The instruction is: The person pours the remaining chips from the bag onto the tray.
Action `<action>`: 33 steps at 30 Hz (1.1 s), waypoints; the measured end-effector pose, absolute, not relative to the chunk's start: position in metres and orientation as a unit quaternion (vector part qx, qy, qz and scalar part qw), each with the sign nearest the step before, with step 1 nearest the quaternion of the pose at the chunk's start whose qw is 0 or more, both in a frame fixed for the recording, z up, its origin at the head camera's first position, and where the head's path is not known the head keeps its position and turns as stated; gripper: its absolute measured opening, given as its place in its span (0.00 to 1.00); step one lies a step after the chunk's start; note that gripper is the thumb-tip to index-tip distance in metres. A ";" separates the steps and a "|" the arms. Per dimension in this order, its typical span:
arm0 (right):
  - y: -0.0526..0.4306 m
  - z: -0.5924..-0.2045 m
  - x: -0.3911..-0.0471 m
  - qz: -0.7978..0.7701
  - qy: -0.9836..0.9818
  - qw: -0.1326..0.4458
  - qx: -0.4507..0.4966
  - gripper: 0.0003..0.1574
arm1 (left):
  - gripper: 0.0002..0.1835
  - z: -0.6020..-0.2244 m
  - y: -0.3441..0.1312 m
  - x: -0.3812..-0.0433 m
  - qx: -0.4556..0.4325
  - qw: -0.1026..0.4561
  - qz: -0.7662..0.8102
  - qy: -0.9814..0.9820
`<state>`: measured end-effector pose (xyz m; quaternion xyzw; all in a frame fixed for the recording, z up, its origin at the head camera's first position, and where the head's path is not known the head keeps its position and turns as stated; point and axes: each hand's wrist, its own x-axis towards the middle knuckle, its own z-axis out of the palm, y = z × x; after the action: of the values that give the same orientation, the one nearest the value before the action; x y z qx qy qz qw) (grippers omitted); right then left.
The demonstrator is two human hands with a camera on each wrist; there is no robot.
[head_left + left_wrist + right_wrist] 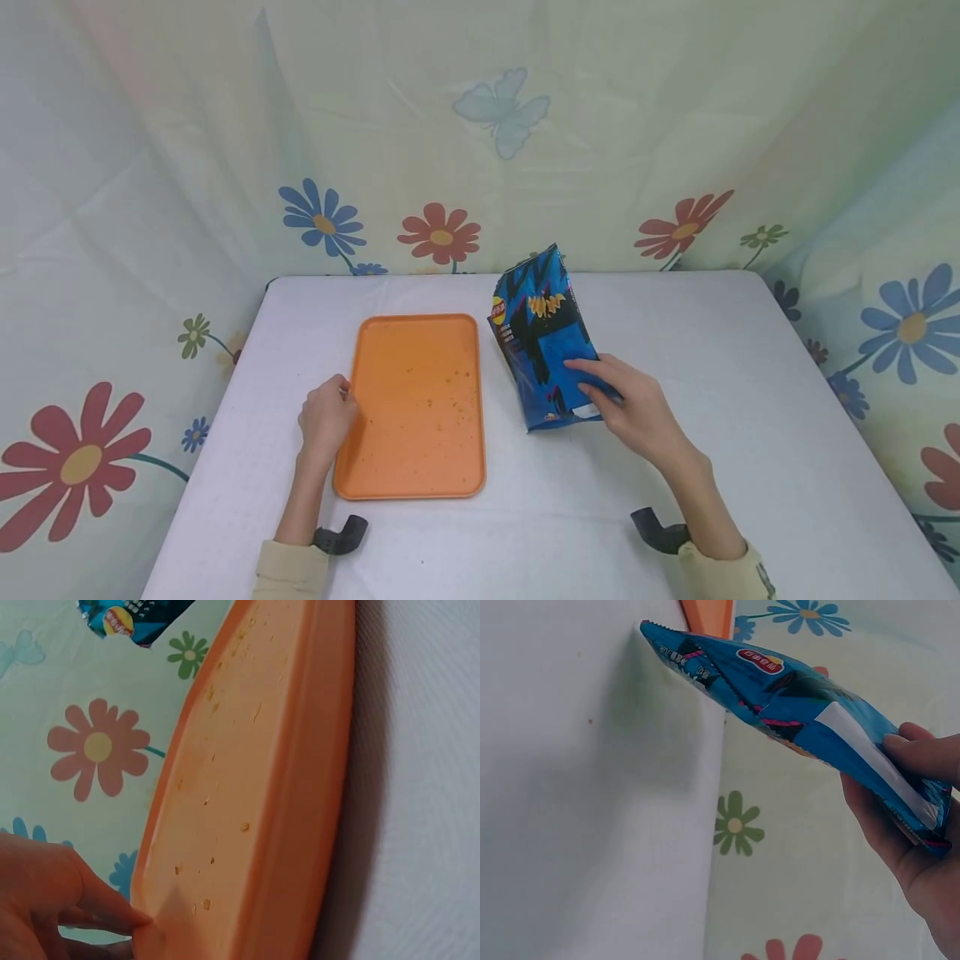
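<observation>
An orange tray (420, 408) with several small crumbs scattered over it lies on the white-covered table, left of the middle. At its left side is my left hand (327, 417), and in the left wrist view the fingertips (139, 921) pinch the rim. My right hand (637, 408) grips a blue bag of chips (551, 333) by its lower right corner. In the right wrist view the thumb lies on one face of the bag (780, 690) and the other fingers go behind it. The bag leans to the right of the tray, its top tilted up to the left.
The table (712, 350) has a white cloth cover, and a few tiny crumbs lie on it in the right wrist view. Behind it hangs a pale curtain (600, 167) printed with flowers and a butterfly. Black curved wrist mounts (341, 535) sit on both forearms.
</observation>
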<state>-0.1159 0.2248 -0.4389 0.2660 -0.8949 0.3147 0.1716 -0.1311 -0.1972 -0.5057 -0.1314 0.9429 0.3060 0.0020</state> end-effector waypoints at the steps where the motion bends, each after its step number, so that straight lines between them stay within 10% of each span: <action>1: 0.224 -0.437 -0.117 0.311 -0.894 0.171 0.272 0.29 | 0.09 -0.505 -0.197 -0.131 -0.131 0.003 0.306 0.943; 33: 0.182 -0.368 -0.149 0.159 -0.889 0.041 0.428 0.26 | 0.13 -0.504 -0.198 -0.130 -0.129 -0.002 0.303 0.944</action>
<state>-0.1492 0.1822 -0.3676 0.4280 -0.8886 0.1595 0.0415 -0.1303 -0.1983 -0.5037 -0.1295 0.9440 0.3033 -0.0018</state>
